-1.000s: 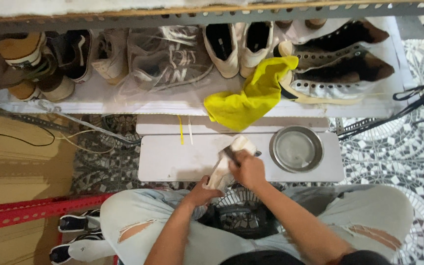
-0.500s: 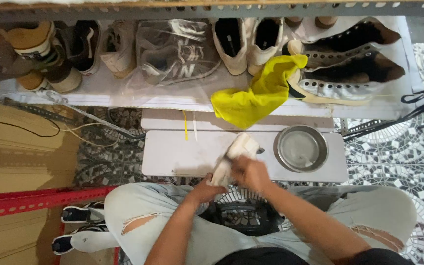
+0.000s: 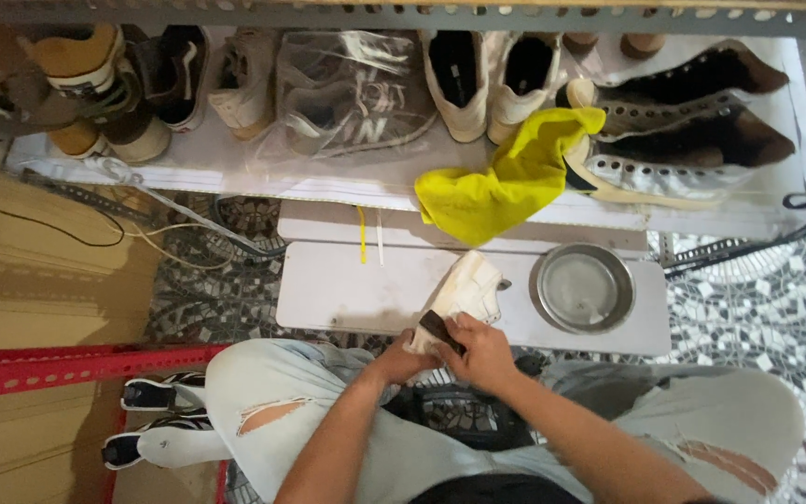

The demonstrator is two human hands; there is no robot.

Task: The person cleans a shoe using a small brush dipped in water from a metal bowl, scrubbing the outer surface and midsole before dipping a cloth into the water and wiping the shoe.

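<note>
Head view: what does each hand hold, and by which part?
Left hand grips the white shoe at its heel end; right hand holds a dark brush.

White shoe (image 3: 465,291): lies tilted across the near edge of the white counter (image 3: 347,294), toe toward the far edge, heel end gripped. Dark brush (image 3: 438,329): pressed against its heel end.

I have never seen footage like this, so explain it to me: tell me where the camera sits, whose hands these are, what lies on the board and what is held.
The camera is worn on a person's head and looks down at their lap and two bare hands. The left hand holds a white shoe at its near end, over a low white board. The right hand presses a small dark brush against it. A metal bowl sits on the board. Behind, a shelf carries more shoes and a yellow cloth.
</note>
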